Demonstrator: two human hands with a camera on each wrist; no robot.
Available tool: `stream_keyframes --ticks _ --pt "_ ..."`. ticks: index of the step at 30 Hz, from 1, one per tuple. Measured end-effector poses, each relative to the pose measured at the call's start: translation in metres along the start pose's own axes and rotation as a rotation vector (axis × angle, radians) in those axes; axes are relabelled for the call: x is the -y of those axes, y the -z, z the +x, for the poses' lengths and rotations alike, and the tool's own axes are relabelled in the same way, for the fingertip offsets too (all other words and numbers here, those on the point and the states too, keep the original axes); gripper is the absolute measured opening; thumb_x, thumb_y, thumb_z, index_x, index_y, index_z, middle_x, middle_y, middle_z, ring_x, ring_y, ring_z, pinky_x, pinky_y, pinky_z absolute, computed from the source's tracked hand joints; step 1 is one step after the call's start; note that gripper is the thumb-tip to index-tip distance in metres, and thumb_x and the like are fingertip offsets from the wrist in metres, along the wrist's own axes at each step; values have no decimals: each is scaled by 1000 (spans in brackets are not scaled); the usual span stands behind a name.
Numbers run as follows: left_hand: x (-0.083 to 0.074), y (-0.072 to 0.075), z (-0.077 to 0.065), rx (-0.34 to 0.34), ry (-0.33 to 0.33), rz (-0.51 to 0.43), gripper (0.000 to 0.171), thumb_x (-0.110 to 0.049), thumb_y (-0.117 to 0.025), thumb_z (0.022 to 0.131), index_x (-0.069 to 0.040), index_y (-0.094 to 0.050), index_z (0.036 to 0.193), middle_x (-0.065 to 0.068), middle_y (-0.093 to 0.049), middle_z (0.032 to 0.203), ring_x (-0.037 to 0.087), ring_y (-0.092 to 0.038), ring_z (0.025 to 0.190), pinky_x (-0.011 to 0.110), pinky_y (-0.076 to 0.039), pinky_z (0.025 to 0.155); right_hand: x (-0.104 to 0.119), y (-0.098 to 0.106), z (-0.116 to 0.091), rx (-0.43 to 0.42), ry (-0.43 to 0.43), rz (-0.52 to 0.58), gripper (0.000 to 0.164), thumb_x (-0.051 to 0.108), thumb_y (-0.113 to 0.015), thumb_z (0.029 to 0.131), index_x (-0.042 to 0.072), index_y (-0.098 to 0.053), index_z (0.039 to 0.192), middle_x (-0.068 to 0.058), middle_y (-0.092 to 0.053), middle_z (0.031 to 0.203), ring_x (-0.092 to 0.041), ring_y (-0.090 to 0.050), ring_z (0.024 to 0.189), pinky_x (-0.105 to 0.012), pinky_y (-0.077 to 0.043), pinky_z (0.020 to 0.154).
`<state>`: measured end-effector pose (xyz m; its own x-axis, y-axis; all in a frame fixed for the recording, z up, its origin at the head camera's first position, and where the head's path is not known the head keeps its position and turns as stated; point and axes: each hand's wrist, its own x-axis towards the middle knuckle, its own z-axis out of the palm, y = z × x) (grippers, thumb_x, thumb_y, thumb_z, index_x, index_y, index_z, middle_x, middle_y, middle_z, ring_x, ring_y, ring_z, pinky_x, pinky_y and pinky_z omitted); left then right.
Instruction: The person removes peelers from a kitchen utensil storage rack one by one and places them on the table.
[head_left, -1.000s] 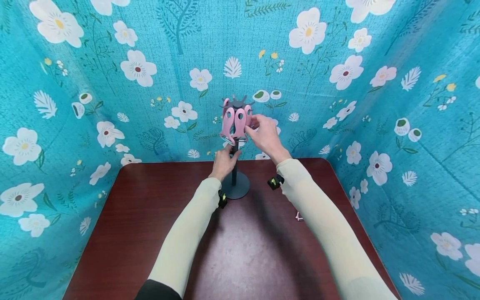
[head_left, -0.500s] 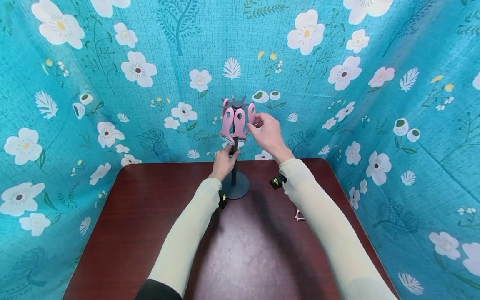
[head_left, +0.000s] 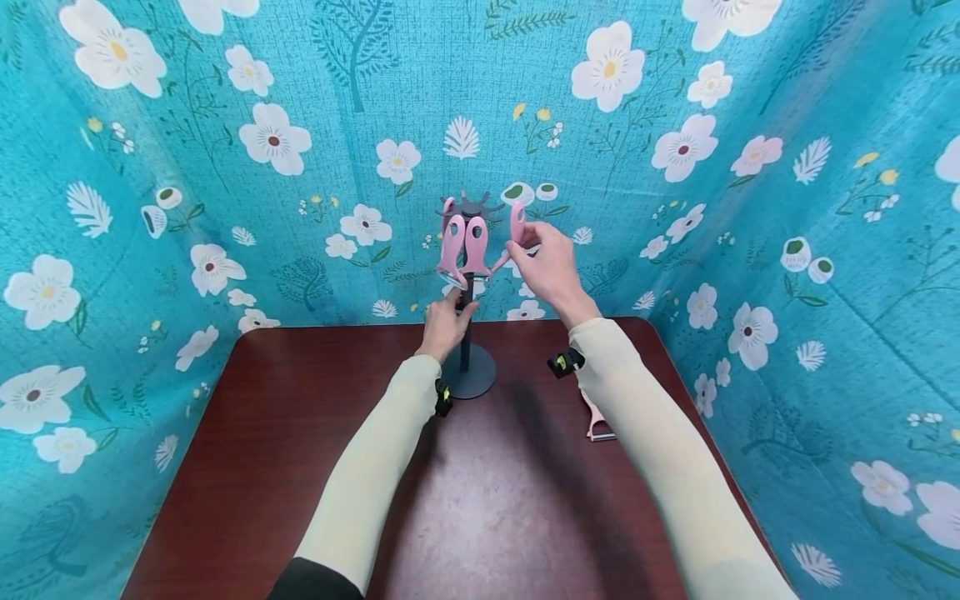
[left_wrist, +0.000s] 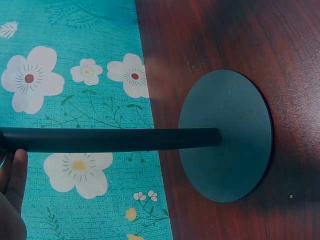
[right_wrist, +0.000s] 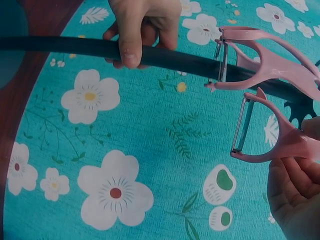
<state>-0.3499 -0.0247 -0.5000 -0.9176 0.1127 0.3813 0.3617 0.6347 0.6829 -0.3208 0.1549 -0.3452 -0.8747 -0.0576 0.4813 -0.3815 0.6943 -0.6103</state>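
1. Left hand (head_left: 444,325) has its fingers wrapped around the post of the dark stand (head_left: 465,354), just below the stuff hanging there. The right wrist cam shows it nicely: thumb on one side, other fingers curled around behind.
2. Right hand (head_left: 551,262) is pinching a pink peeler (right_wrist: 287,142) by the handle, thumb against fingers. That peeler sits just right of the stand, up at hook height, with a bit of a gap to the hooks in the head view. It's tilted, handle loop up, blade end down and pointing left.
3. Hanging off the hooked top (head_left: 463,208): two more pink ones side by side at the near side, a left front peeler (head_left: 452,242) and a right front peeler (head_left: 476,242), plus a back peeler (head_left: 447,208) on the far left, mostly hidden behind them.
4. There's also a loose peeler (head_left: 596,414) lying on the surface (head_left: 300,450) over to the right, partly covered by the right sleeve (head_left: 645,425).
5. The stand's round base (left_wrist: 230,165) is flat on the surface, toward the far edge. Beyond that it's all teal flowery curtain (head_left: 315,217).
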Motion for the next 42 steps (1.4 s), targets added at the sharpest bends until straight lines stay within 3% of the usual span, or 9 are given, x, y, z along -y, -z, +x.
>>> stream_keyframes --ticks 7,24,42 --pt "0 0 0 24 19 7 27 -39 -55 96 -13 -56 99 4 -66 87 17 -61 66 34 -49 59 -10 12 -3 -18 -32 13 29 29 -64 91 6 -63 109 -5 -62 98 -20 -58 92 -33 -48 76" --pt "-2 0 0 29 49 -8 25 -36 -57 95 -12 -57 102 5 -66 90 21 -64 75 36 -52 64 -46 27 -21 -22 -64 -55 30 28 -66 90 5 -63 108 -9 -63 96 -23 -57 90 -37 -47 75" --pt "-7 0 0 -10 41 15 23 -32 -61 94 -11 -58 104 7 -66 90 21 -62 70 37 -51 62 -99 28 -53 97 -178 -101 32 26 -68 89 3 -60 110 -11 -62 98 -24 -54 83 -38 -48 69"
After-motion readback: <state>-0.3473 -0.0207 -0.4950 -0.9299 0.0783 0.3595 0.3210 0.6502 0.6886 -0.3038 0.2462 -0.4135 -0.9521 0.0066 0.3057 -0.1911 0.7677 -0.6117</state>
